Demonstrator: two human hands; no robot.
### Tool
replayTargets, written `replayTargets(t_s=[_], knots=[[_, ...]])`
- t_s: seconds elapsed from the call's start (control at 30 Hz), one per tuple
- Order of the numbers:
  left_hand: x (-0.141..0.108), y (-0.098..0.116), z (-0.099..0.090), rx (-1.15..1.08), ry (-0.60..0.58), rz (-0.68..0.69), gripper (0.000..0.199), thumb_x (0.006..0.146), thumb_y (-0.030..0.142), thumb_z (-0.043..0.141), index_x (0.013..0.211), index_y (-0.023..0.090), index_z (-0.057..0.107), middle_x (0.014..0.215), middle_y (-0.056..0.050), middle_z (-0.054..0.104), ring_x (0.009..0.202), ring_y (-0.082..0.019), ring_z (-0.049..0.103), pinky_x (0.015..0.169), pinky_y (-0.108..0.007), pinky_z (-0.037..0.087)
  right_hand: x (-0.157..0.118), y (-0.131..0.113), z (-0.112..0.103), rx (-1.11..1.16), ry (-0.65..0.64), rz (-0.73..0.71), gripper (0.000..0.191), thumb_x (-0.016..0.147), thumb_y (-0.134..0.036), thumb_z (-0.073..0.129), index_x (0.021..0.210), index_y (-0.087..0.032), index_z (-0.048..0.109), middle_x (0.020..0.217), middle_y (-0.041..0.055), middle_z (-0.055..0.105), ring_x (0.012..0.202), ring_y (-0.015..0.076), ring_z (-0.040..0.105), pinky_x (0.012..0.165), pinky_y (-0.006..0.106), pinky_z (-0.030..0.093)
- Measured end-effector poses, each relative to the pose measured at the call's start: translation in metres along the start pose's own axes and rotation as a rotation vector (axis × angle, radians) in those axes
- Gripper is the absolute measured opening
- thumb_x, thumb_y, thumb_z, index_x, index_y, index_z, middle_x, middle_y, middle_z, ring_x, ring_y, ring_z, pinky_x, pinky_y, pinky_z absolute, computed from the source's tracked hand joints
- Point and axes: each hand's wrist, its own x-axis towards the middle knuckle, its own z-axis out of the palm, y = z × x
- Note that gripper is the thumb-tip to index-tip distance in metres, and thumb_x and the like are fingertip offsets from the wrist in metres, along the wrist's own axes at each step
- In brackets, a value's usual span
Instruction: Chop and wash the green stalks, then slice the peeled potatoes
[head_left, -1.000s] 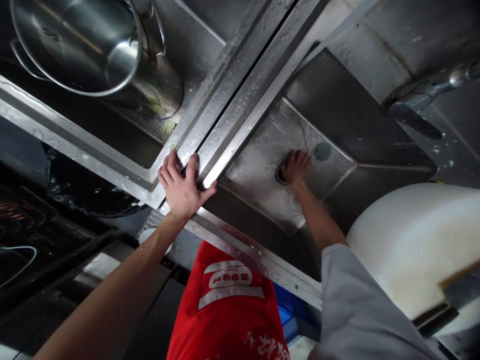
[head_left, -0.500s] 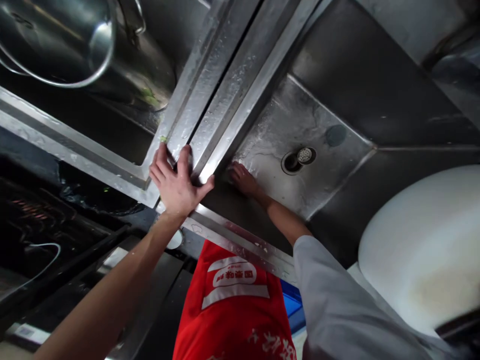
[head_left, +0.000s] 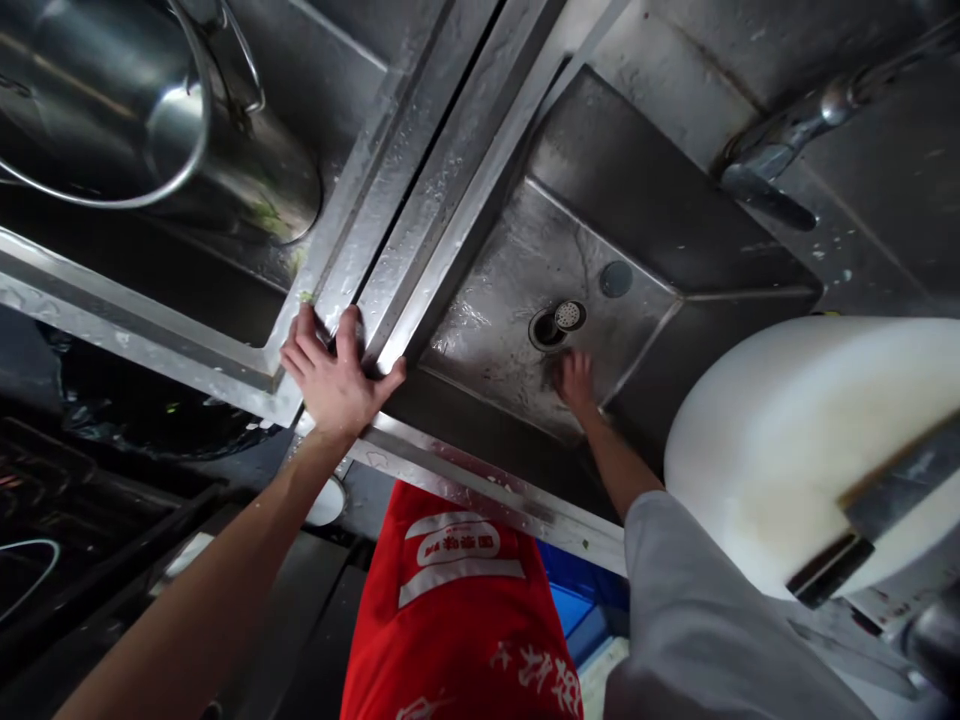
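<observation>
My spread, empty left hand [head_left: 334,388] could slip on the wet rim [head_left: 411,240]. I can't tell if my right hand [head_left: 576,382] is open or laden.

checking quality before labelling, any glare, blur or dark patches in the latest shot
Head view: bright glare inside the pot and along the metal divider; the right hand looks smeared, while the left hand is crisper; the area left of the red apron is mostly dark.

Red white-lettered apron [head_left: 450,640], grey sleeve [head_left: 697,610]
</observation>
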Motion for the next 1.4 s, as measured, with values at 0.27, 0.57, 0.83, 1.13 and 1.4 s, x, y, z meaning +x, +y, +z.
replayTargets(t_s=[0.27,0.57,0.83,1.13,1.4], knots=[[0.001,0.001,-0.003,-0.060,-0.008,-0.004,0.099,0.083,0.080,0.066,0.160,0.020,0.049,0.177,-0.014,0.025,0.155,-0.055,0.026,0.126,-0.070,0.019,0.105,-0.009,-0.045,0.009,0.404,0.274,0.081,0.098,-0.049,0.057,0.167,-0.014,0.032,0.171,0.0255,0.021,0.158,0.0399,0.023,0.124,0.064,0.031],[0.001,0.002,-0.005,-0.056,-0.030,-0.032,0.095,0.081,0.070,0.075,0.160,0.025,0.049,0.177,-0.019,0.021,0.157,-0.053,0.026,0.126,-0.074,0.019,0.085,-0.033,-0.001,0.002,0.367,0.309,0.071,0.105,-0.051,0.048,0.167,-0.019,0.038,0.175,0.0215,0.018,0.162,0.0420,0.011,0.126,0.068,0.021],[0.000,0.000,0.000,-0.031,-0.008,-0.019,0.097,0.080,0.072,0.074,0.159,0.022,0.051,0.177,-0.020,0.023,0.156,-0.053,0.028,0.127,-0.069,0.020,0.099,-0.013,-0.021,-0.070,0.276,0.157,0.077,0.104,-0.053,0.048,0.169,-0.016,0.030,0.177,0.0215,0.015,0.164,0.0406,0.007,0.126,0.069,0.020],[0.002,0.003,-0.002,-0.076,-0.052,-0.076,0.098,0.080,0.071,0.075,0.159,0.019,0.051,0.176,-0.023,0.021,0.158,-0.054,0.022,0.126,-0.072,0.016,0.150,0.071,-0.093,-0.114,0.641,0.562,0.072,0.111,-0.046,0.037,0.162,0.003,0.034,0.162,0.0413,0.027,0.155,0.0356,0.028,0.116,0.064,0.032],[0.001,0.000,0.001,-0.037,-0.034,-0.049,0.096,0.080,0.071,0.075,0.157,0.018,0.053,0.175,-0.024,0.023,0.156,-0.053,0.026,0.125,-0.071,0.019,0.181,-0.023,-0.069,0.032,0.377,-0.085,0.044,0.102,-0.019,0.047,0.139,-0.003,0.063,0.153,0.0236,0.055,0.149,0.0265,0.041,0.128,0.050,0.033]])
